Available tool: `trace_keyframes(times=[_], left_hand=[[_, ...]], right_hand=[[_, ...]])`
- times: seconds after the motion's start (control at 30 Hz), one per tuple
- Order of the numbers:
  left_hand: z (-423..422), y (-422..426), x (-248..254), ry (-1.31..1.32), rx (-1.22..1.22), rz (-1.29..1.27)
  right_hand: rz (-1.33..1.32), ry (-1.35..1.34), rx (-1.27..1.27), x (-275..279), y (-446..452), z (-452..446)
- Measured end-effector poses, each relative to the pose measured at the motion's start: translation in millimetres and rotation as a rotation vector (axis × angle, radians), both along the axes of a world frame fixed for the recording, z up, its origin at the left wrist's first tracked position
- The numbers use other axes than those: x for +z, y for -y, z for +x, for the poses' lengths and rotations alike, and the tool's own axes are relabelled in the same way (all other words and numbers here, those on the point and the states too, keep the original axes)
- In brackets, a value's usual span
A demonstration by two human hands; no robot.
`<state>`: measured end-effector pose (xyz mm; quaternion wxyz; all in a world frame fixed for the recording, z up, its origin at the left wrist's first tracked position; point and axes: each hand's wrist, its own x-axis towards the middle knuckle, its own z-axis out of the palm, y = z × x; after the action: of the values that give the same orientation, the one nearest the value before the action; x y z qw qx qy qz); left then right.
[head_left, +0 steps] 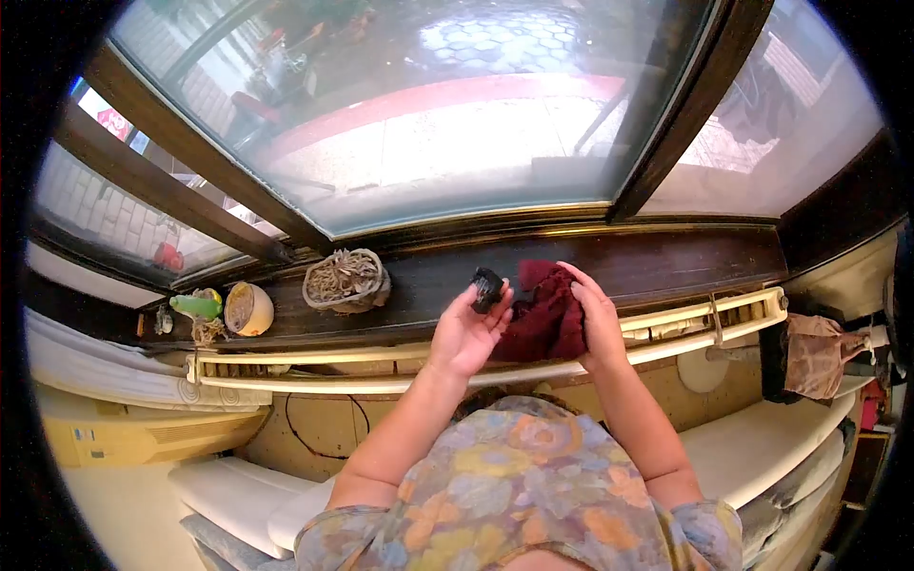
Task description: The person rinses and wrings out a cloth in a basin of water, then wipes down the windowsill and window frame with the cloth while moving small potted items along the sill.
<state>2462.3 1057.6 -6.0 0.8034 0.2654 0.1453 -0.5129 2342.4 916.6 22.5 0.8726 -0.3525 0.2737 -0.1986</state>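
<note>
In my left hand, palm turned up, the fingertips close round a small shiny black object; its kind is not clear, though it looks like a dark stone or figurine. My right hand grips a dark red cloth, bunched and hanging in folds over the sill's front edge. Both hands are above the dark wooden windowsill, close together, and the cloth reaches to the left hand's fingers. A basket-like bowl of dry, twig-like pieces stands on the sill to the left of my hands.
Further left on the sill are a round pale pot and a green object. A cream radiator runs along the sill's front. The window glass rises behind. White seating and a hanging brown cloth are at right.
</note>
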Motion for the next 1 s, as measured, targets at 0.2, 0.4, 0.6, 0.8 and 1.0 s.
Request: trace_keyframes(times=[0.2,0.4,0.6,0.8,1.0], left_hand=[[1,5,-9,0.049,-0.008,0.075],[-8,11,11,0.091,-0.048,0.115],[-3,3,-12,0.062,0.024,0.055],[13,-5,-13,0.000,-0.016,0.067],[8,-1,1,0.046,-0.041,0.136]], right_hand=[[-0.745,-0.077,-0.073,-9,-19,3],[-1.209,-0.065,-0.023,-8,-30,24],[-1.313,-0.095,0.201,-16,-48,13],[-1.248,-0.193,0.199,-27,-32,-8],[-1.196,-0.171,0.010,4,-20,-2]])
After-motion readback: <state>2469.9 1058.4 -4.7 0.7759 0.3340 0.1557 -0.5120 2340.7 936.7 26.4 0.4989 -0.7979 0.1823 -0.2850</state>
